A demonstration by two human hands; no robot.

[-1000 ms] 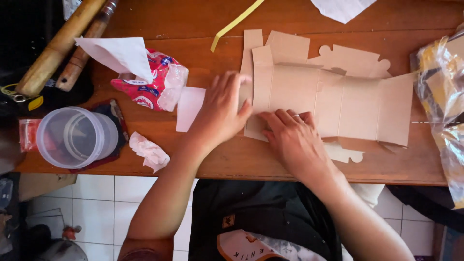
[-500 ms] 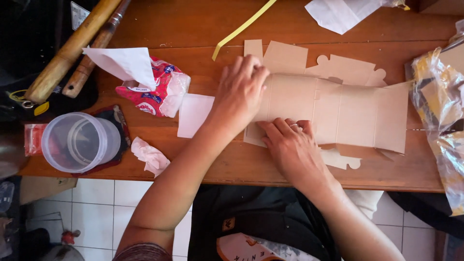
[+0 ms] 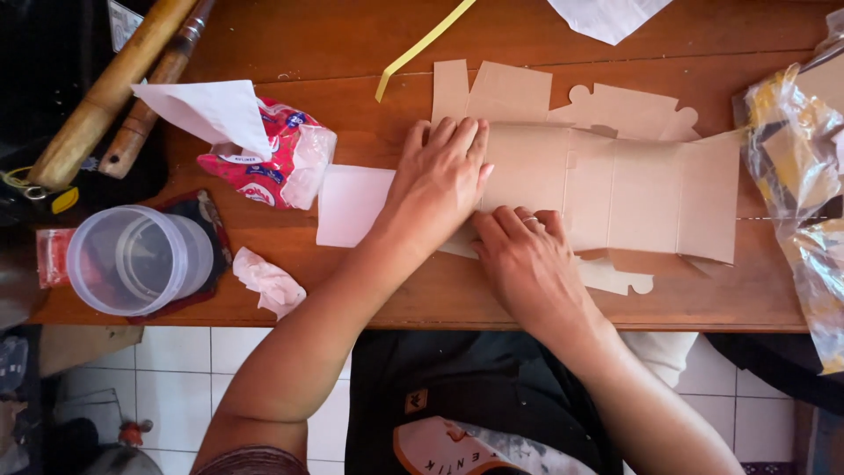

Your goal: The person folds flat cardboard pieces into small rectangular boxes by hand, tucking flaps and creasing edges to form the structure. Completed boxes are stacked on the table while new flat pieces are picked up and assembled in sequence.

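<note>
The right hand lies palm down, fingers together and flat, gripping nothing, pressing the near left edge of the flat brown die-cut cardboard box blank. Just beyond its fingertips the left hand also rests flat with fingers extended, pressing the blank's left end onto the brown wooden table. A white paper square lies just left of the left fingers. Farther left sit a crumpled tissue, a red tissue pack and a clear plastic tub.
</note>
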